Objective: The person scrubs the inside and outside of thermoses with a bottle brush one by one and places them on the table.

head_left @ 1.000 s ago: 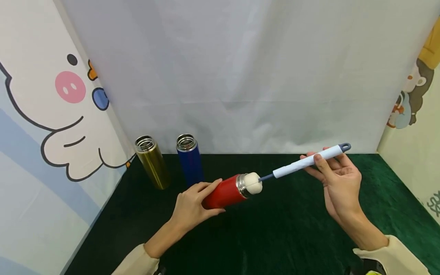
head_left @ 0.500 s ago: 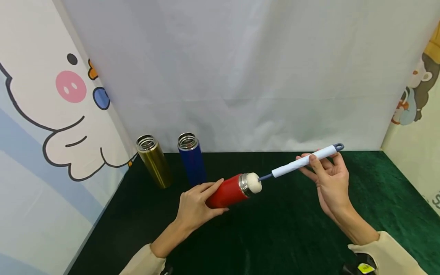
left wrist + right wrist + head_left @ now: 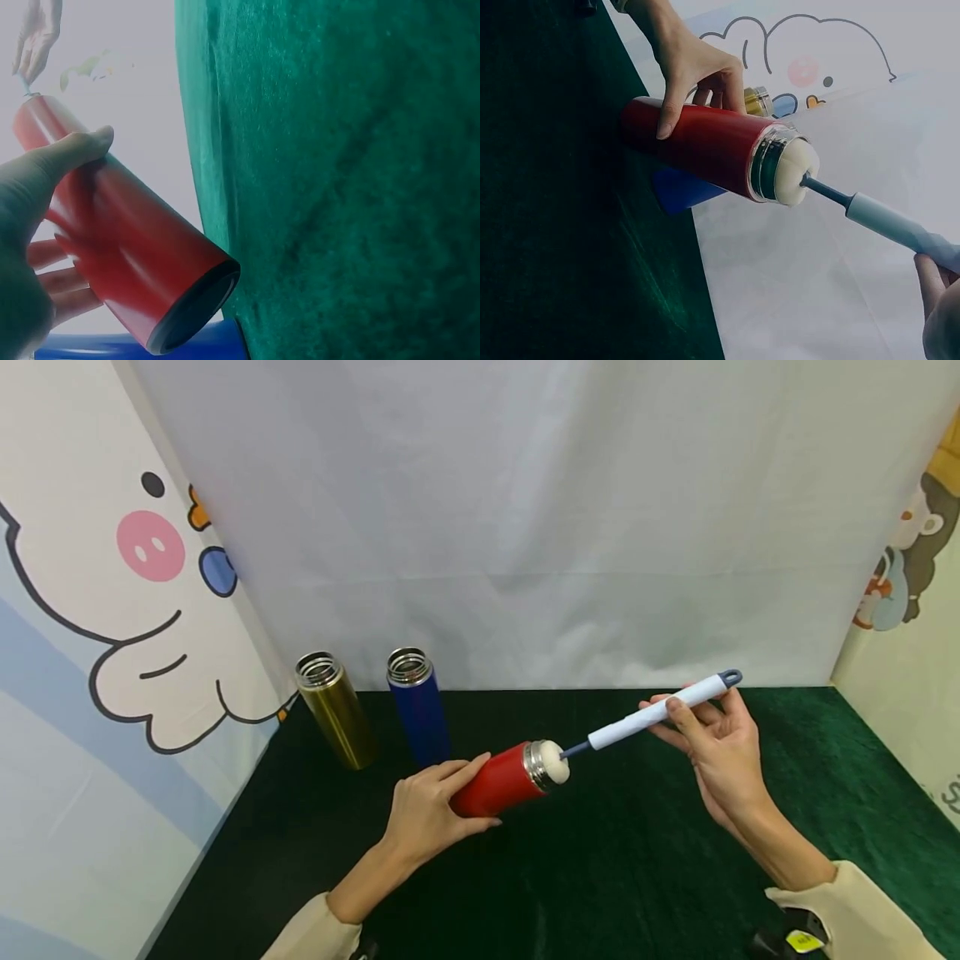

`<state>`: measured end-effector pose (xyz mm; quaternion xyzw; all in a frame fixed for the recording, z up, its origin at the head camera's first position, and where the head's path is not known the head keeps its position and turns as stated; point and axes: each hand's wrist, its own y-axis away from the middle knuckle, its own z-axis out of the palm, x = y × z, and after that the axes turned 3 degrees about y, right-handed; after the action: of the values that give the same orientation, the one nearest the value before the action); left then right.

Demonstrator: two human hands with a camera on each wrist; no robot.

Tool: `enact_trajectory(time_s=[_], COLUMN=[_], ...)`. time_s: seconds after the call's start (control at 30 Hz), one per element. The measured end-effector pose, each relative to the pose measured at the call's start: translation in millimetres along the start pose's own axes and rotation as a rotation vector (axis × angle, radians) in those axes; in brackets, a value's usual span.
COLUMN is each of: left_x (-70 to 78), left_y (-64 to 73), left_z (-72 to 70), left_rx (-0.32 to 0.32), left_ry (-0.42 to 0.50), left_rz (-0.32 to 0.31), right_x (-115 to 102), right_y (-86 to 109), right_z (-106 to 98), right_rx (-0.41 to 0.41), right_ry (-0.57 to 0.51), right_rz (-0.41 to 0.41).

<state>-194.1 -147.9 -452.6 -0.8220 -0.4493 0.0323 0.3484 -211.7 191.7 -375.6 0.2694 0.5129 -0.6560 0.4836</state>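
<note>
My left hand (image 3: 429, 807) grips a red thermos flask (image 3: 501, 783), its fingers and thumb round the body. The flask is tilted, with its steel mouth turned up to the right and its dark base showing in the left wrist view. A bottle brush with a white sponge head (image 3: 796, 171) sits at the mouth, partly inside the neck. Its pale blue handle (image 3: 651, 715) is pinched between the thumb and fingers of my right hand (image 3: 722, 756), with the looped end pointing up and right. The part of the sponge inside the flask is hidden.
A gold flask (image 3: 337, 717) and a blue flask (image 3: 420, 710) stand without lids at the back left of the dark green cloth (image 3: 622, 877). A white curtain (image 3: 525, 527) rises behind the table, and cartoon-printed panels (image 3: 112, 693) flank it.
The right hand has shifted left and slightly down, and the brush handle with it. The sponge head now sits a little deeper in the flask mouth. The left hand keeps its grip.
</note>
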Motion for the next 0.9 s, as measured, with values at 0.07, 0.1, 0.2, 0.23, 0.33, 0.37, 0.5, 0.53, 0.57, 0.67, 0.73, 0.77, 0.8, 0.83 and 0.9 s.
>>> enact_trajectory(time_s=[0.07, 0.1, 0.2, 0.23, 0.33, 0.37, 0.5, 0.53, 0.57, 0.67, 0.73, 0.77, 0.8, 0.83, 0.9], left_x=[1.0, 1.4, 2.5, 2.8, 3.7, 3.9, 4.6, 4.8, 5.1, 6.7, 10.0, 12.5, 15.4, 18.6, 24.9], left_y=[0.3, 0.4, 0.1, -0.1, -0.7, -0.6, -0.6, -0.6, -0.6, -1.0, -3.1, -4.7, -6.4, -8.4, -12.2], left_z=[0.0, 0.1, 0.2, 0.2, 0.5, 0.7, 1.5, 1.6, 1.7, 2.5, 2.3, 2.0, 1.5, 0.7, -1.0], left_rx=[-0.013, -0.018, -0.022, -0.022, -0.023, -0.024, -0.033, -0.035, -0.036, -0.024, -0.019, -0.017, -0.017, -0.022, -0.038], left_ry=[0.014, 0.021, 0.041, 0.046, 0.063, 0.063, 0.07, 0.068, 0.065, 0.06, 0.085, 0.099, 0.113, 0.126, 0.156], left_rz=[-0.006, -0.011, -0.025, -0.029, -0.034, -0.035, -0.039, -0.04, -0.04, -0.034, -0.021, -0.005, 0.016, 0.038, 0.077], right_x=[0.3, 0.5, 1.6, 2.1, 3.8, 4.4, 6.4, 7.0, 7.8, 12.7, 18.1, 20.9, 23.6, 25.8, 28.6], right_y=[-0.2, -0.2, 0.1, 0.3, 1.5, 1.8, 3.1, 3.4, 3.7, 6.0, 9.3, 11.5, 13.7, 15.6, 18.9], right_z=[1.3, 2.1, 4.7, 5.5, 7.2, 7.6, 7.6, 7.3, 7.0, 7.5, 10.0, 12.3, 15.0, 17.9, 23.6], right_rx=[0.0, 0.002, 0.01, 0.013, 0.03, 0.036, 0.042, 0.038, 0.031, -0.015, -0.092, -0.138, -0.178, -0.211, -0.247], right_ry=[0.002, 0.001, -0.005, -0.008, -0.009, -0.009, 0.005, 0.004, 0.001, -0.031, -0.024, 0.002, 0.035, 0.075, 0.166], right_rz=[-0.001, -0.002, -0.004, -0.004, -0.002, 0.0, 0.01, 0.011, 0.008, -0.018, -0.036, -0.047, -0.065, -0.086, -0.131])
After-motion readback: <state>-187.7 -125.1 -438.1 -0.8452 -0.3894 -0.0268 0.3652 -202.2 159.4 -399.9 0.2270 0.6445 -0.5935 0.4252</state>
